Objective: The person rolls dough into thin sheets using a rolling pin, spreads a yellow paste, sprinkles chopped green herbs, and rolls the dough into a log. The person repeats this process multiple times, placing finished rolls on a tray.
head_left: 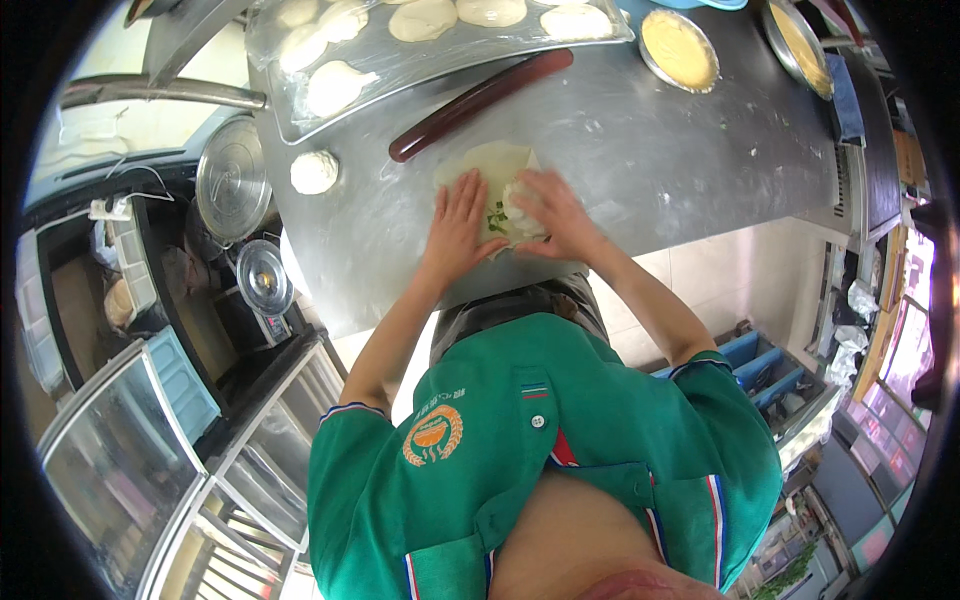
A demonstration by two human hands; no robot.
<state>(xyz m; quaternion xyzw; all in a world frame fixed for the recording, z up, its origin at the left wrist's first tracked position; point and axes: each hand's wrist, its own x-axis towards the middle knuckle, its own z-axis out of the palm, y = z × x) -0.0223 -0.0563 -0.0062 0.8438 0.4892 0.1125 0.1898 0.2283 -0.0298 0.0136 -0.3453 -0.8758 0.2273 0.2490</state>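
Note:
Under my hands a thin, pale sheet of dough lies on the metal table, with bits of chopped green herb on it. My left hand rests on the sheet's left side, fingers stretched out and thumb pointing inward. On the other side my right hand is over the dough's right edge, where the dough looks folded or bunched. Motion smears its fingers, so their grip is unclear. A dark red rolling pin lies slantwise just beyond the dough. To the left sits a round dough ball.
A metal tray of flattened dough pieces under clear film fills the far left. Two round tins of yellow filling, a nearer tin and a farther tin, stand at the far right. Metal lids lean beside the table's left edge.

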